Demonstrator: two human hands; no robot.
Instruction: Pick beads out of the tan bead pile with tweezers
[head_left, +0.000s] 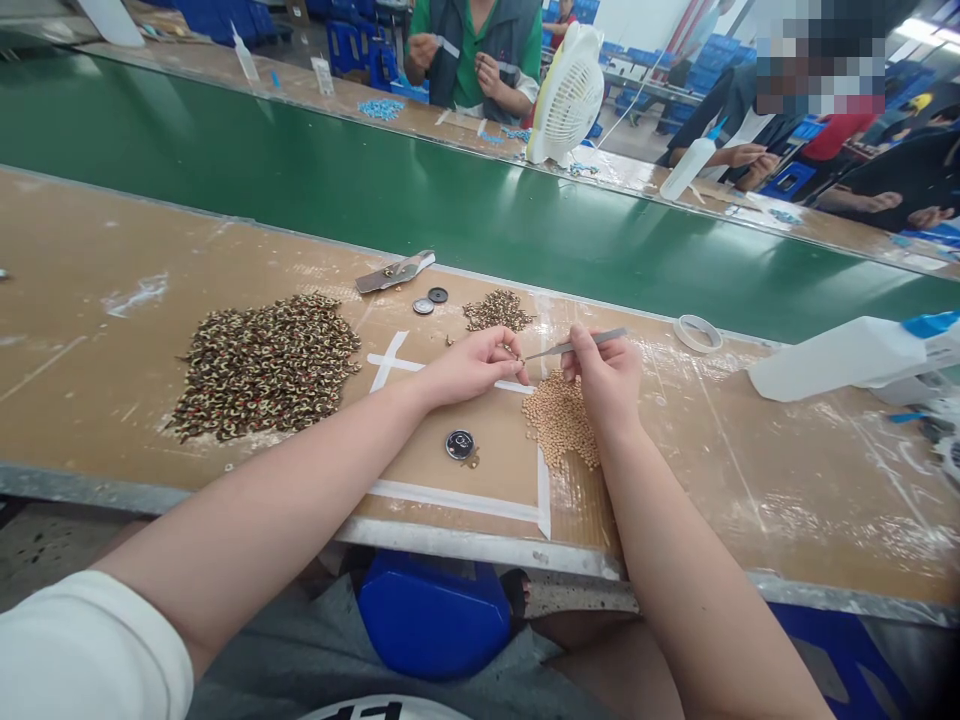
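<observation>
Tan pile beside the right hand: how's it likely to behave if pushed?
Tan pile would probably spread rather than slide as one, since its pieces look loose. Strays may roll: they look small and roundish. The white tape looks flat, so it likely wouldn't stop them.

TXT | wht shirt (427,708), front: blk ltrs (367,712), cut off, unreadable | other txt: none legible

Could pass across bare brown tabletop (795,470) right of right hand (609,380) up to large bottle (840,358); farther off, over green belt (360,195). Was hemmed in by tan bead heap (559,425) beside right hand, small dark pile (499,311) just beyond left hand (474,366). Met large dark pile (266,368) leftward, slanting left forearm (300,490) nearer edge.
</observation>
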